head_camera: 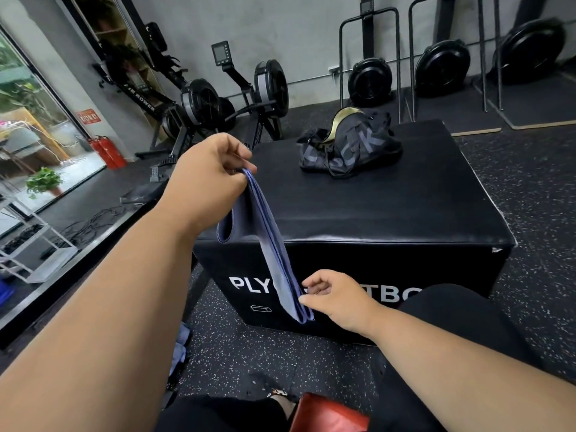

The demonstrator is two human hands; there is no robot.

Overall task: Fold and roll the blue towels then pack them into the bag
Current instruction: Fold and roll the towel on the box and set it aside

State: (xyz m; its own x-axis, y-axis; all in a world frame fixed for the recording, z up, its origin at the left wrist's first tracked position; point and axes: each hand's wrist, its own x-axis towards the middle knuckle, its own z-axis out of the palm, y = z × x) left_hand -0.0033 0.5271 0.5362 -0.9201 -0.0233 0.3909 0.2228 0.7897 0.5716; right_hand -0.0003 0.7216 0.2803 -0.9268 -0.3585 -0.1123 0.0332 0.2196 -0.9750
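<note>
Two hands hold one folded blue towel (270, 244) stretched in the air in front of the black plyo box (374, 213). The left hand (205, 179) pinches the towel's upper end between thumb and curled fingers, so that grip is grasping the towel; a loose fold of cloth sags in a loop just below it. From there the towel runs down as a narrow band of several layers to the right hand (336, 299), whose thumb and fingers pinch the lower end, a grip also grasping the towel. Beyond the upper grip, on the box's top surface, lies a black duffel bag (350, 145), well apart from the towel, its mouth gaping with a gold lining showing. Below the left forearm, on the speckled floor (514, 182), lies more blue cloth (181, 344), partly hidden.
</note>
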